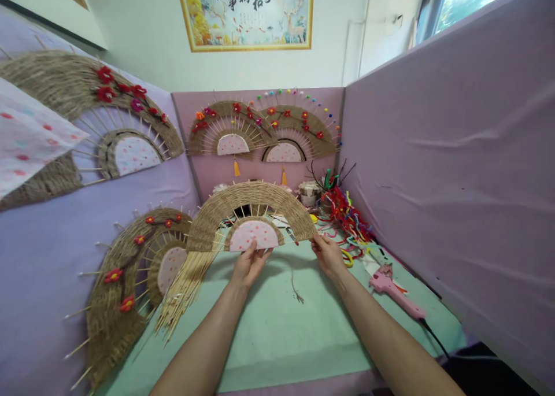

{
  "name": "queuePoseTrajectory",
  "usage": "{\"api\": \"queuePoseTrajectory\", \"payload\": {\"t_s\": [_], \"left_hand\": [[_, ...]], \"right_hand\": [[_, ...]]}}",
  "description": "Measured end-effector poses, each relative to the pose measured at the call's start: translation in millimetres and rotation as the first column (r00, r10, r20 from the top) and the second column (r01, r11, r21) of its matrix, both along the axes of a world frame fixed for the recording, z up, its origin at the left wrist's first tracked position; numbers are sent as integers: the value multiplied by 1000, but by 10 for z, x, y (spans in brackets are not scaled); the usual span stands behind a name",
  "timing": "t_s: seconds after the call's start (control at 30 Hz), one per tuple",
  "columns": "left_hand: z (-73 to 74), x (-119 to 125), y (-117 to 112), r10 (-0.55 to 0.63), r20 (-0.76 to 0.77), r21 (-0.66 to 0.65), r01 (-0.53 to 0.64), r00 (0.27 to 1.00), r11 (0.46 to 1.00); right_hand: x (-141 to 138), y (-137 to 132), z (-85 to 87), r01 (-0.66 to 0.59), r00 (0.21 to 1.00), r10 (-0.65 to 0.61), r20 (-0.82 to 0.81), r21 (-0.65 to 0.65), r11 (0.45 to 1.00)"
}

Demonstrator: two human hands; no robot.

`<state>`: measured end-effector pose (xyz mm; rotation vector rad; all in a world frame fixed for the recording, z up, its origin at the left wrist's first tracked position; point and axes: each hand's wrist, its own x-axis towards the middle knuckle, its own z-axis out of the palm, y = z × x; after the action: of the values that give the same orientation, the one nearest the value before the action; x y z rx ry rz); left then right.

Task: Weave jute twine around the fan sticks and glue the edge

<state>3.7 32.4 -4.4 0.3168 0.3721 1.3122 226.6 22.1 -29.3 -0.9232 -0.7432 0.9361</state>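
Note:
A half-round fan (252,195) made of wound twine over thin sticks is held up above the table, its flat edge toward me. White cloth with pink and red dots covers its small inner half-circle. My left hand (250,264) pinches the middle of the flat edge, the thumb on the dotted cloth and the fingers behind. At the fan's right lower corner, my right hand (326,254) grips the twine band between thumb and fingers. A loose length of twine (295,283) hangs or lies below the fan; I cannot tell which.
A bundle of thin sticks (184,289) lies at left beside a flower-decorated fan (117,292). On the right are a pink glue gun (396,292) with a cord and a pile of coloured pipe cleaners (347,214). More fans (232,110) hang on the partitions around the green tabletop (299,338).

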Motion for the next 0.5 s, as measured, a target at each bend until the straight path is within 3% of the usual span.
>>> {"api": "queuePoseTrajectory", "payload": {"t_s": [0.3, 0.5], "left_hand": [[-15, 35, -3, -28, -52, -27, 27, 998, 999], [1, 17, 10, 7, -38, -37, -8, 999, 999]], "right_hand": [[26, 16, 11, 18, 994, -15, -105, 25, 1000], [-10, -23, 53, -105, 989, 101, -111, -30, 994]]}}
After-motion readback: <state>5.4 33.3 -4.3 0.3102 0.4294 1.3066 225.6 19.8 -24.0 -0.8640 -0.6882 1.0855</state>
